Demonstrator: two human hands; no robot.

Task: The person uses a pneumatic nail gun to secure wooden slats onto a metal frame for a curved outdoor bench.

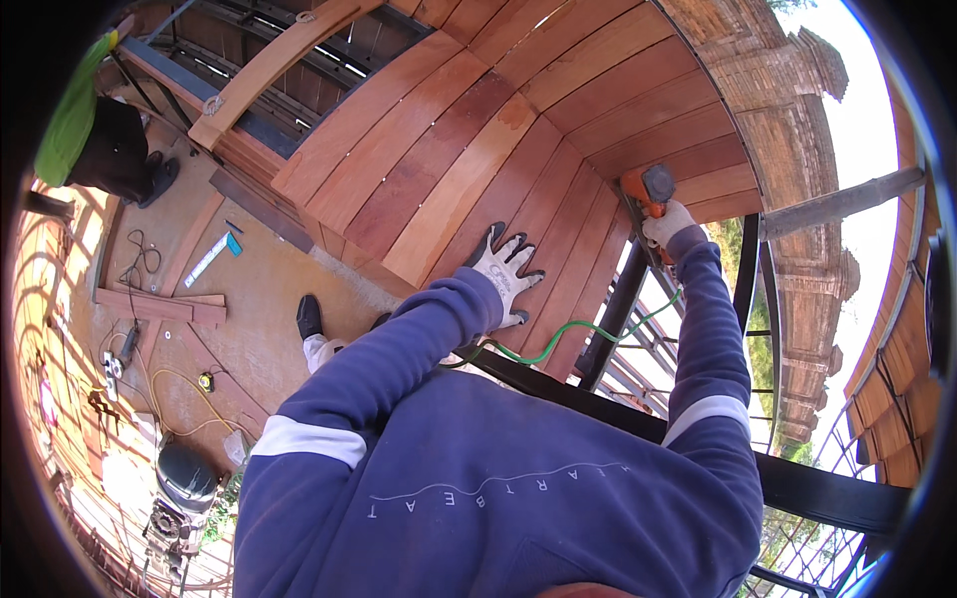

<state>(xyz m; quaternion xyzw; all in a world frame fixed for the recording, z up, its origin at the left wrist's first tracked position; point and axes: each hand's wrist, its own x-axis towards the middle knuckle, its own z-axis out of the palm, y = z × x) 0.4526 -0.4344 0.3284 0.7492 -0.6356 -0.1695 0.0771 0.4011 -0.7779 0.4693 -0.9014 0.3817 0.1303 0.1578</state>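
My left hand (pixel 503 274), in a white glove with dark fingertips, lies with its fingers spread on the reddish wooden planks (pixel 469 209) of a bench-like seat. At the right end of the planks my right hand (pixel 670 227), gloved too, is closed around the grip of an orange and black nail gun (pixel 648 186). The tool's head is against or close to the corner where the seat boards meet the upright boards (pixel 658 110); its exact contact is hidden. From near the tool a green air hose (pixel 558 337) runs down across the plank ends.
Black metal framing (pixel 613 309) borders the planks at the right. On the floor at left lie wooden strips (pixel 159 304), a handsaw (pixel 212 261), a tape measure (pixel 206 382) and cords. Another person in green (pixel 75 120) stands far left. A black machine (pixel 186 478) sits lower left.
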